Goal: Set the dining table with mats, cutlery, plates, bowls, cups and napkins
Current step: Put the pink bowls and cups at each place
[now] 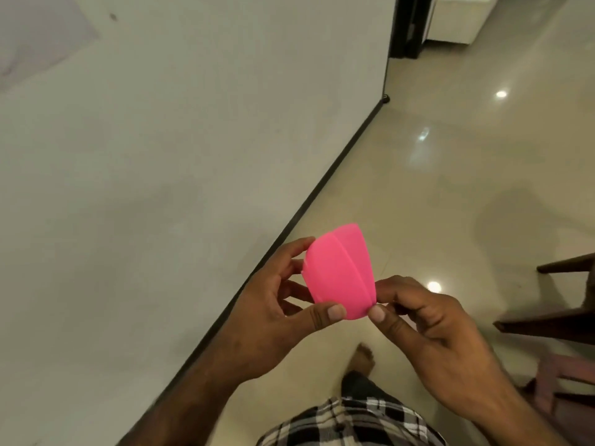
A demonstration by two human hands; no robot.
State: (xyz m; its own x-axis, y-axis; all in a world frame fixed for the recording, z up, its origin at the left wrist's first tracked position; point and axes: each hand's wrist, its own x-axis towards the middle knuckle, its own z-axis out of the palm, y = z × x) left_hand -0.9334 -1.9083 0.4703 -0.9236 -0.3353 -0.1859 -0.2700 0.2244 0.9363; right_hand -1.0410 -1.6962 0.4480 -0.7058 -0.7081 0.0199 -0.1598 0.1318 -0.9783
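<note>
Pink cups (pixel 338 272), two of them nested and lying on their side, are held in the air in front of the person's checked shirt (pixel 351 423), above the shiny tiled floor (pixel 450 188) beside a pale wall (pixel 161 156). On the left, the left hand (pixel 273 313) curls its fingers and thumb round the stack's lower part, and on the right the right hand (pixel 431 329) pinches the outer cup's edge between thumb and fingertips. A dark wooden chair (pixel 553 323) stands at the far right edge.
</note>
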